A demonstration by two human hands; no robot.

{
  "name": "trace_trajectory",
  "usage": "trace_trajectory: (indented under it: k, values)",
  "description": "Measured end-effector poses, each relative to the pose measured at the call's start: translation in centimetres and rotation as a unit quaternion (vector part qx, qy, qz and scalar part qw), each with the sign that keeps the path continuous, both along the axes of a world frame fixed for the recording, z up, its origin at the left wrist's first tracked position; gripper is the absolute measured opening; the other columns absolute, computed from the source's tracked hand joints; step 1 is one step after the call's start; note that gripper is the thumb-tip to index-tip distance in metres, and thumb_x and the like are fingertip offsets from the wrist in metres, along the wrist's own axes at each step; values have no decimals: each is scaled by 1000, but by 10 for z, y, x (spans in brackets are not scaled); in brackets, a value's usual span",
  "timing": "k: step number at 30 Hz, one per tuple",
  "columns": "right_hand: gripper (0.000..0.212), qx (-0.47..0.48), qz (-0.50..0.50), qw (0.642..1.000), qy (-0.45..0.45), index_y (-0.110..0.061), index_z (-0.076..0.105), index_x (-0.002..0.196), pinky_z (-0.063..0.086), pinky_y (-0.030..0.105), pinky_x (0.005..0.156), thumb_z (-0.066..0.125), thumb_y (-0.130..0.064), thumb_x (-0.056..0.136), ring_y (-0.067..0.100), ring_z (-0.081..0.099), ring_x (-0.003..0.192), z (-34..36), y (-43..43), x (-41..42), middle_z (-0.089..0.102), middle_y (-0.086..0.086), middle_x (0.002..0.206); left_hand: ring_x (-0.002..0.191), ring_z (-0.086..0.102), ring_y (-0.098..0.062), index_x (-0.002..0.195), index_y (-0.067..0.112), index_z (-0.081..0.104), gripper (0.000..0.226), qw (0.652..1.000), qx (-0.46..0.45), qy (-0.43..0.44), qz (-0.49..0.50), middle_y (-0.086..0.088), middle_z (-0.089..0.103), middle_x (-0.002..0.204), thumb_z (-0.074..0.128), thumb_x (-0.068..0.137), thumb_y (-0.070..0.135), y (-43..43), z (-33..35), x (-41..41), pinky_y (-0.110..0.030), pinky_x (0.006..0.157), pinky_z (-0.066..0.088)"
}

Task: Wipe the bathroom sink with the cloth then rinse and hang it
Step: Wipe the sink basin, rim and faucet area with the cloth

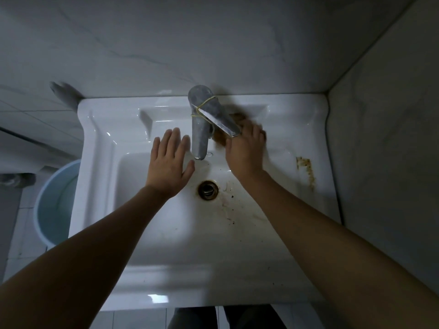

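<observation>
bare forearms over sink (99, 143), left hand (168, 162) spread flat, right hand (245, 150) pressing blurred brown cloth (219, 141) beside faucet (202, 119)

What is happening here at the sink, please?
A person is cleaning a white bathroom sink. The right hand presses a brown cloth on the ledge just right of the metal faucet, partly under its lever. The left hand is open and empty, fingers spread, over the basin left of the spout. No water can be seen running. Brown stains remain around the drain and on the right rim. A blue bucket stands on the floor at the left.
</observation>
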State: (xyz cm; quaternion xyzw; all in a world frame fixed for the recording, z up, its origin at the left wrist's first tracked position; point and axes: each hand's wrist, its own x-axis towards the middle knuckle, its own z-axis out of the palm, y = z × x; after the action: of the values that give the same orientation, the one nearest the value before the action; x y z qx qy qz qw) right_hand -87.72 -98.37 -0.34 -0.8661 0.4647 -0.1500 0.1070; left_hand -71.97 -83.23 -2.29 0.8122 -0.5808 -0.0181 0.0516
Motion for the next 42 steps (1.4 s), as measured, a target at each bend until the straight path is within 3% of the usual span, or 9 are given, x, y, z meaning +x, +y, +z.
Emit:
trace_trajectory:
  k: [5, 10, 17, 21, 27, 31, 35, 42]
  values:
    - [38, -16, 80, 997, 13, -21, 64, 123, 44, 46, 95, 63, -22, 85, 32, 51, 113, 0, -9, -38, 60, 7, 124, 151, 26, -40, 150, 7, 37, 64, 1000, -3, 2, -4, -22, 34, 159, 41, 99, 46, -1, 2, 2, -57, 121, 23]
    - [46, -26, 33, 997, 63, -23, 56, 136, 43, 44, 101, 57, -26, 90, 27, 47, 118, -4, -25, -79, 52, 6, 129, 151, 26, -39, 150, 8, 37, 66, 1000, -2, 7, -3, -21, 34, 160, 41, 97, 47, -1, 4, 4, -57, 121, 23]
    - [43, 24, -87, 996, 9, -20, 60, 125, 42, 47, 96, 62, -23, 82, 37, 50, 116, 2, -7, -3, 54, 16, 125, 152, 23, -37, 151, 10, 37, 64, 999, -5, 30, 14, -19, 33, 161, 40, 99, 46, -4, 5, 1, -56, 123, 20]
    - [44, -26, -8, 1000, 9, -17, 61, 124, 33, 46, 102, 69, -22, 82, 36, 51, 115, -3, 10, -9, 59, 12, 125, 153, 20, -37, 153, 11, 34, 65, 1000, 3, 30, 9, -19, 30, 162, 39, 99, 47, -2, 5, 1, -56, 123, 19]
    - [43, -18, 100, 995, 20, -18, 63, 125, 46, 49, 96, 70, -19, 82, 37, 54, 111, 6, -17, -32, 61, 12, 121, 152, 23, -38, 152, 9, 36, 65, 999, -5, 34, 7, -20, 33, 160, 40, 98, 46, -2, 6, 2, -56, 123, 19]
    - [47, -14, 57, 995, 79, -27, 57, 135, 46, 45, 95, 60, -25, 88, 30, 49, 116, 9, -32, -72, 54, 7, 125, 151, 25, -39, 150, 9, 38, 65, 999, 2, 40, 2, -20, 35, 159, 38, 97, 47, -1, 10, 5, -56, 123, 21]
    - [54, -12, 18, 997, 80, -22, 53, 141, 46, 43, 95, 63, -19, 88, 29, 48, 115, 4, -30, -110, 53, 7, 128, 149, 28, -40, 149, 10, 39, 65, 999, 8, 47, -2, -21, 36, 158, 37, 96, 48, -3, 14, 6, -56, 121, 23]
    - [58, 0, -15, 998, 58, -23, 55, 135, 48, 49, 93, 67, -12, 80, 36, 51, 113, 10, -17, -55, 54, 13, 123, 151, 25, -38, 151, 10, 37, 64, 999, 0, 40, -3, -20, 33, 160, 38, 98, 48, -1, 12, 4, -55, 124, 20]
